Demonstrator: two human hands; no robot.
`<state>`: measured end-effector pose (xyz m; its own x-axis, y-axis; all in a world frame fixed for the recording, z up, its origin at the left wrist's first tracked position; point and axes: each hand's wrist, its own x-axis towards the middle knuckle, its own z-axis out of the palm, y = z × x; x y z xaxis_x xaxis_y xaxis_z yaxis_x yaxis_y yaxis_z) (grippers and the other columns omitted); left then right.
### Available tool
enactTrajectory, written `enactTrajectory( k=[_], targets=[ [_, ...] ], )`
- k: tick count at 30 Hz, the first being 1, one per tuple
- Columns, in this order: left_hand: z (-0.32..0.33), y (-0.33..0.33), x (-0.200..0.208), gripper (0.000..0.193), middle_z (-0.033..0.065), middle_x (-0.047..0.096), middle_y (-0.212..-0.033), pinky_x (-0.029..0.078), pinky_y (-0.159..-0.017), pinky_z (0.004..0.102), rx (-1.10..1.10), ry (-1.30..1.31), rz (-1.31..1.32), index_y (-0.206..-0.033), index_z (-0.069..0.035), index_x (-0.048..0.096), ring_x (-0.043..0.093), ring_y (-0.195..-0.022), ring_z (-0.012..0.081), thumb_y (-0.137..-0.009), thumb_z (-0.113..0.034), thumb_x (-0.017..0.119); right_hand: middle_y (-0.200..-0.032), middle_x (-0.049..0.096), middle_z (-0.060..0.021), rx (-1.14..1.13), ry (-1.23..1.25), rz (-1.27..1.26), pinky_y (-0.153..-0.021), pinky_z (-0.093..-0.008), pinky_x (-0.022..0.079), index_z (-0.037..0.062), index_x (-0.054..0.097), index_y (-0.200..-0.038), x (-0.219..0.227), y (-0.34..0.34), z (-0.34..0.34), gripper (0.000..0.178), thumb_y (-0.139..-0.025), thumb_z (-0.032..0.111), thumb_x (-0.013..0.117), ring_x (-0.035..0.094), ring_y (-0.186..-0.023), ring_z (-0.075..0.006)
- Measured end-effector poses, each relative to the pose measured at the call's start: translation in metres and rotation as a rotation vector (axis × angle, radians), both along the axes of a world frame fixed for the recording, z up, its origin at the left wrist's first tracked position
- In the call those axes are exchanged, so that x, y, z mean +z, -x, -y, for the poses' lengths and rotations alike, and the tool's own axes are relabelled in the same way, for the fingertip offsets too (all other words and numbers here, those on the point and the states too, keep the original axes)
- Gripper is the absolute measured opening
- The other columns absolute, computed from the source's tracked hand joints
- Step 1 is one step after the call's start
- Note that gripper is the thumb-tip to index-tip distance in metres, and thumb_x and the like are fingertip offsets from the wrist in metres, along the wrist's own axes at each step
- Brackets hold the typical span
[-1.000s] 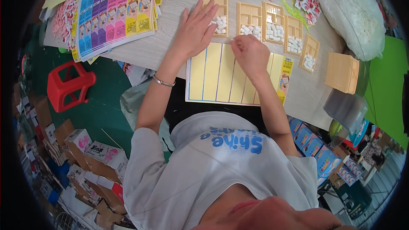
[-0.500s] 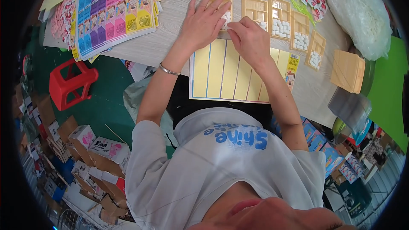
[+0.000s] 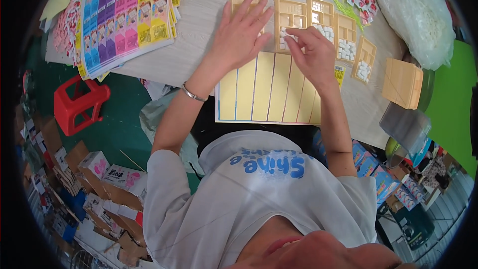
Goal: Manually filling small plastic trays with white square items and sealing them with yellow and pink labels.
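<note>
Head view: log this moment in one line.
left hand: over leftmost tray | right hand: at white pieces in second tray | yellow sheet: nearer body

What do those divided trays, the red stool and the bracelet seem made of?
Divided trays: probably moulded plastic, satin tan, with thin, even partitions. Red stool: likely plastic, fairly smooth, the same red all over. Bracelet: looks like polished metal, silvery with bright highlights.
</note>
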<state>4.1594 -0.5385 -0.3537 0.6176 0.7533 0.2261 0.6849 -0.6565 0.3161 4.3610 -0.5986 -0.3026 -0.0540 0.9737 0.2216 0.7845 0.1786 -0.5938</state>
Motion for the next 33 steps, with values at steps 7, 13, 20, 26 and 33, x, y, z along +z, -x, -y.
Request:
enactTrajectory(
  k=[7,13,20,26,33],
  targets=[
    [-0.013,-0.023,0.003,0.072,0.0084,0.033,-0.162,0.019,-0.117,0.0639,0.018,-0.016,-0.083,-0.154,-0.014,0.040,0.026,-0.150,0.0328,-0.095,-0.052,0.057,-0.085,0.063,-0.0061,-0.083,-0.025,0.144,-0.060,-0.0332,0.051,0.0143,0.075,-0.111,-0.015,-0.061,-0.017,0.029,-0.083,0.017,0.081,0.064,-0.066,-0.0200],
    [-0.017,-0.042,0.010,0.075,0.0079,0.032,-0.163,0.017,-0.118,0.0635,-0.125,0.041,-0.051,-0.156,-0.017,0.037,0.025,-0.150,0.0335,-0.093,-0.052,0.060,-0.077,0.060,-0.0043,-0.032,0.073,0.154,-0.059,-0.0368,0.050,0.0160,0.075,-0.108,-0.010,-0.078,-0.018,0.026,-0.083,0.020,0.080,0.063,-0.064,-0.0204],
    [-0.049,-0.094,0.023,0.066,0.0044,0.033,-0.162,0.016,-0.118,0.0656,-0.139,0.070,-0.079,-0.152,-0.027,0.045,0.024,-0.151,0.0356,-0.093,-0.049,0.062,-0.083,0.068,-0.0053,-0.143,-0.203,0.296,-0.065,-0.0375,0.053,0.0147,0.077,-0.103,-0.002,-0.172,-0.134,0.018,-0.087,0.022,0.074,0.067,-0.073,-0.0239],
    [-0.065,-0.142,0.007,0.065,0.0010,0.039,-0.159,0.019,-0.119,0.0641,-0.125,0.023,-0.120,-0.148,-0.028,0.050,0.027,-0.150,0.0342,-0.090,-0.054,0.064,-0.090,0.072,-0.0066,-0.084,-0.125,0.329,-0.071,-0.0418,0.054,0.0133,0.077,-0.100,-0.022,-0.240,-0.187,0.021,-0.089,0.030,0.070,0.069,-0.080,-0.0274],
    [-0.084,-0.150,0.007,0.067,-0.0002,0.046,-0.155,0.020,-0.120,0.0599,-0.258,0.021,-0.097,-0.146,-0.024,0.052,0.031,-0.149,0.0318,-0.089,-0.055,0.065,-0.090,0.073,-0.0077,-0.271,0.193,0.362,-0.070,-0.0412,0.054,0.0130,0.077,-0.095,-0.019,-0.299,-0.152,0.020,-0.089,0.029,0.068,0.070,-0.079,-0.0285]
  ],
)
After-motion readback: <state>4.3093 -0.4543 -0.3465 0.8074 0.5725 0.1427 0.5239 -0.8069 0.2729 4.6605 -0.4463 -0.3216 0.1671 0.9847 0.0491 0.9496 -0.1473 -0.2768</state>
